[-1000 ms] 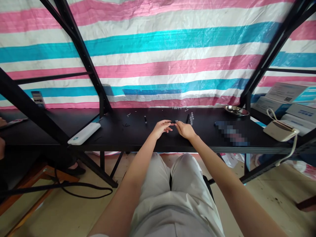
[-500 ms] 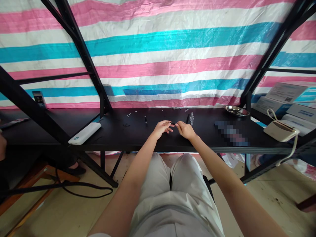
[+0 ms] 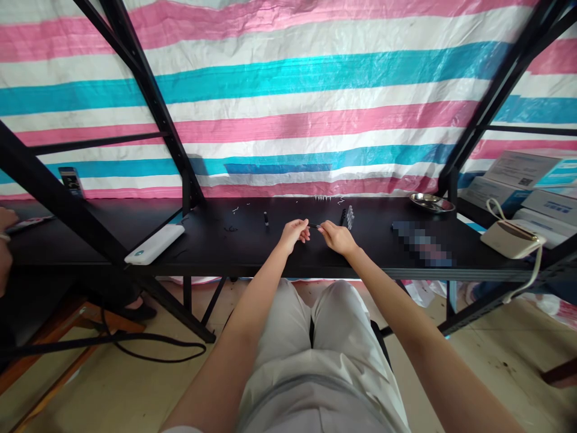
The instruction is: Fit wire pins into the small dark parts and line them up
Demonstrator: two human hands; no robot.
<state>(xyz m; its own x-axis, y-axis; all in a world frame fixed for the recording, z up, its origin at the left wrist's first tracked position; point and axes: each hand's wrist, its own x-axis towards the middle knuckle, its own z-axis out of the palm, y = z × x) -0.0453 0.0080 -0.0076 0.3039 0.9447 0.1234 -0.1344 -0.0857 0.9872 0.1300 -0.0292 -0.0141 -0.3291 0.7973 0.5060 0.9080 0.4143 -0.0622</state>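
My left hand [image 3: 294, 234] and my right hand [image 3: 338, 237] are close together over the black table. Between them is a slim dark stick [image 3: 314, 226], too small to name more exactly. The fingertips of both hands pinch it, one hand at each end. Just beyond my right hand is a group of small clear tube-like pieces [image 3: 350, 217] with black ones [image 3: 343, 217] alongside. To the left of my left hand is a small black piece with a pale end [image 3: 265, 219]. Tiny black bits [image 3: 231, 228] are scattered farther left.
Small white pieces [image 3: 323, 198] line the table's far edge. A metal dish [image 3: 433, 203], a blurred-out object [image 3: 424, 243] and a cream pouch [image 3: 512, 239] are at right. A white box-like device [image 3: 155, 244] is at left. Another person's hand [image 3: 6, 219] shows at far left.
My hands have drawn slightly apart, showing more of the stick between them. My left fingers have curled in. The other person's hand has come into view at the far left.
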